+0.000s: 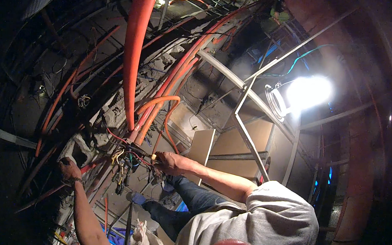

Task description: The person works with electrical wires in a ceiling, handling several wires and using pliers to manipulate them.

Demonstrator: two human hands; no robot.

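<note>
My right hand is closed round a tool with a yellow end, its kind mostly hidden by my fingers. The yellow end points at a bundle of loose wires, red, yellow, white and black, with several dark taped ends hanging down. Just above the bundle, a thick orange conduit and thinner orange pipes come together. On the left, my left hand is curled over the edge of a broken hollow concrete block; its fingertips are in shadow.
A bright lamp shines at the right beside a metal frame. Below it stand brown board panels. Rubble and a broken block wall run diagonally. A person in green is at the far top right.
</note>
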